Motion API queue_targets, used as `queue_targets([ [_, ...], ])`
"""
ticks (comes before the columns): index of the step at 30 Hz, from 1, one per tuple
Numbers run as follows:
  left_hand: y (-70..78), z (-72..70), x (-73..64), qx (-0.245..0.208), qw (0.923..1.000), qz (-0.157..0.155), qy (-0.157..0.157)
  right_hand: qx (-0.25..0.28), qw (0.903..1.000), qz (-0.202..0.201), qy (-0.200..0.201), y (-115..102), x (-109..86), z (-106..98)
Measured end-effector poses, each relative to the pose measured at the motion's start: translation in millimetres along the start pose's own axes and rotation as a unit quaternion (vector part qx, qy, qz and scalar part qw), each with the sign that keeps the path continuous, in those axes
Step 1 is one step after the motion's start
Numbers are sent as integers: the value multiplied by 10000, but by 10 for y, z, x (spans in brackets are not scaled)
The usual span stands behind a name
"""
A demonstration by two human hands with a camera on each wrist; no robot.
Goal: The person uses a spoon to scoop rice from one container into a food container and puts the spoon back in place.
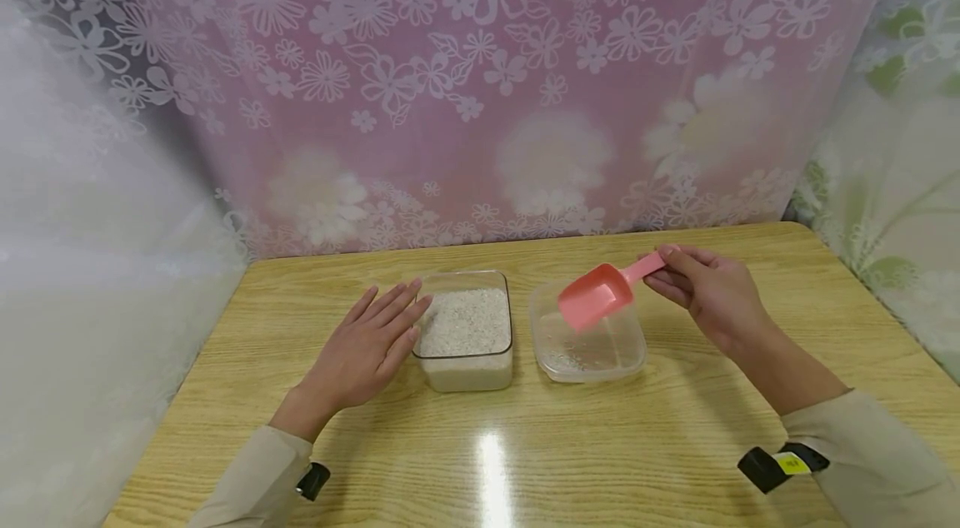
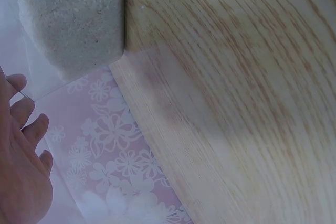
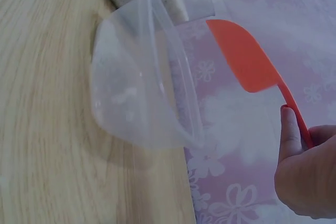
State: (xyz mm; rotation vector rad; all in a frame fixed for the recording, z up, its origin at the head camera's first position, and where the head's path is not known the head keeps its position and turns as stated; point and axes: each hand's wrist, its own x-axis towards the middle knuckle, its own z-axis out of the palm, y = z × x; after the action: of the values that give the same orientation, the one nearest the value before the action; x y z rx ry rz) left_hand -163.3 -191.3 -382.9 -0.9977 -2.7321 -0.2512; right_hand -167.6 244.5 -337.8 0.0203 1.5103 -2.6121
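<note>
A pink scoop [image 1: 597, 295] hangs over a clear plastic tub [image 1: 588, 357], its handle gripped by my right hand [image 1: 712, 295]. In the right wrist view the scoop [image 3: 244, 59] looks orange-red, seen from the side above the tub's rim. A few white grains lie on the tub's bottom. To its left stands a clear square container [image 1: 468, 378] holding a deep bed of rice [image 1: 467, 322]. My left hand [image 1: 371, 345] rests with straight fingers against that container's left rim. The left wrist view shows the rice [image 2: 73, 19] through the container wall, with my left fingers beside it.
Both containers stand on a wood-grain table [image 1: 420, 461]. A pink flowered curtain [image 1: 465, 95] hangs behind its far edge, with pale sheets [image 1: 97, 261] at the sides. Black bands [image 1: 765, 468] sit on the sleeves.
</note>
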Motion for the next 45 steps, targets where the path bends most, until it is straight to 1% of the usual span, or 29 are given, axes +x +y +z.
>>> queue_targets([
  [3,3,-2,-5,-5,10000,-1,1,203,9998,89,29,-19,21,51],
  [8,-1,-1,-6,-8,10000,8,4,730,9968,227,-219,-64,74,193],
  [11,-6,-3,-7,-1,10000,14,7,879,9952,248,-357,-80,112,316],
  [13,-5,-2,-5,6,10000,23,3,801,9958,237,-365,-70,139,406],
  [18,-1,2,4,21,10000,43,8,506,9981,221,-266,2,206,629],
  [23,-7,-2,-3,25,10000,21,4,196,9994,221,-186,120,263,821],
  [30,-11,-4,-4,44,10000,13,1,-412,9991,-28,-135,298,311,1025],
  [35,-17,-7,-7,60,10000,-1,-10,-1072,9939,-238,-87,404,325,1133],
  [38,-21,-9,-8,76,10000,15,8,-1454,9885,-413,-48,460,332,1178],
  [42,-23,-5,-5,129,9999,51,12,-1826,9815,-573,-25,536,337,1212],
  [45,-19,0,-7,128,9999,46,-39,-1949,9793,-537,-40,602,340,1225],
])
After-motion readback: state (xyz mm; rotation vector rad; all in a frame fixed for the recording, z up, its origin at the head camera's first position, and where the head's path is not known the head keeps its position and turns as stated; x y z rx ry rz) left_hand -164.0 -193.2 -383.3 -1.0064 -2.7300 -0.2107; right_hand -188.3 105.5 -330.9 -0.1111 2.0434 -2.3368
